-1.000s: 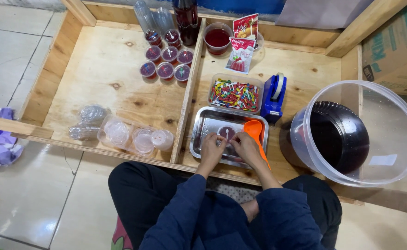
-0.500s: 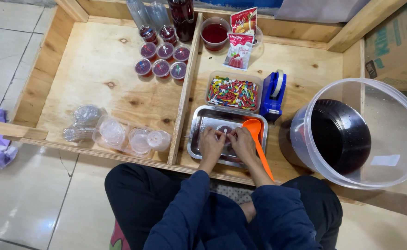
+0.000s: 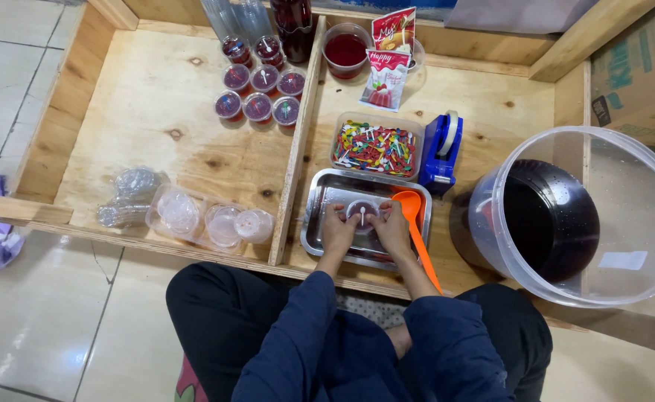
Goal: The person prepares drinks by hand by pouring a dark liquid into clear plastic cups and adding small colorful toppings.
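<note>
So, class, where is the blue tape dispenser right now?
In the head view, the blue tape dispenser stands right of the clear tub of coloured plastic picks, just above the orange plastic ladle.

We sit cross-legged, knees spread wide, torso leaning forward, both arms in dark blue long sleeves reaching ahead from the lap. Forearms converge as they extend, sleeves ending near the wrists, which lie close together, almost parallel. Our left hand [image 3: 338, 231] is palm-down, knuckles up, fingers curled inward toward the midline, fingertips pinching. Our right hand [image 3: 392, 229] mirrors it, palm-down, fingers bent and directed toward the left hand. The fingertips of the two hands sit just beside each other, a narrow gap between them, both closed in a pinching grip around the same small round item. Thumbs are tucked under and not clearly visible. Elbows are bent and held near the body.
</note>
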